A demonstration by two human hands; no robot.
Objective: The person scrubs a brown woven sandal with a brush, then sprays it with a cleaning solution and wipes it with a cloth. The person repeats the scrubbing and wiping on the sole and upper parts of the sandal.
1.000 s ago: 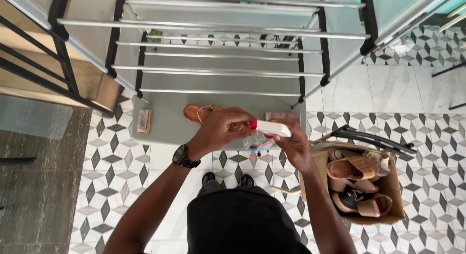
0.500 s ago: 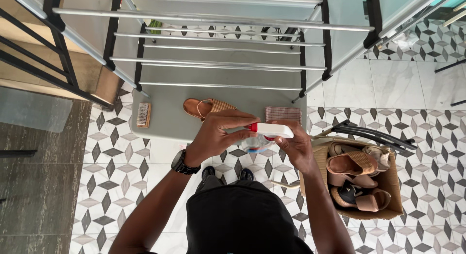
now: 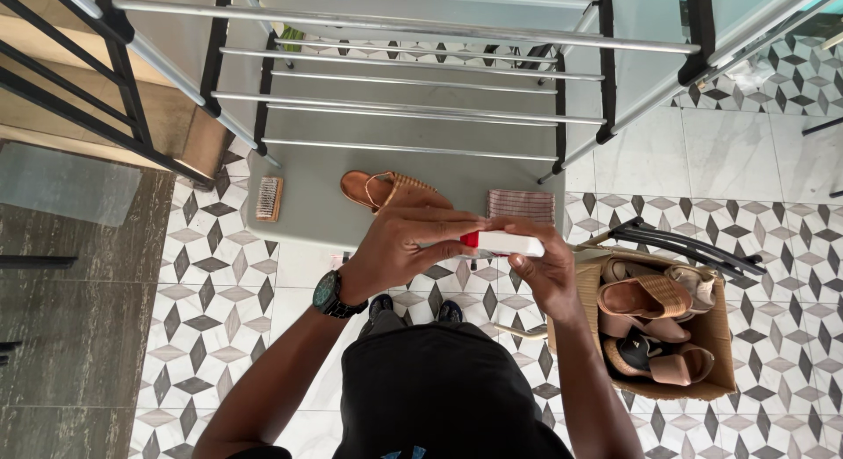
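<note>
I stand on patterned floor tiles [image 3: 219, 336]. Both my hands clasp one white bottle [image 3: 514, 244] at chest height: left hand [image 3: 404, 244] pinching its red cap, right hand [image 3: 544, 270] wrapping the body, partly hiding it. Right, one box [image 3: 702, 384] of several sandals. Beyond, one grey mat [image 3: 307, 204] holds one sandal [image 3: 373, 189], one brush [image 3: 269, 199], one cloth [image 3: 522, 204] under a metal rack [image 3: 413, 73], cut off above.

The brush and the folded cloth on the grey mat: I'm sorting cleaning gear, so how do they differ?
The brush is small, narrow and tan with pale bristles; the folded cloth is wider, flat and pinkish with fine stripes. The brush lies at the grey mat's left edge, the cloth at its right. Neither is touched by a hand.
</note>
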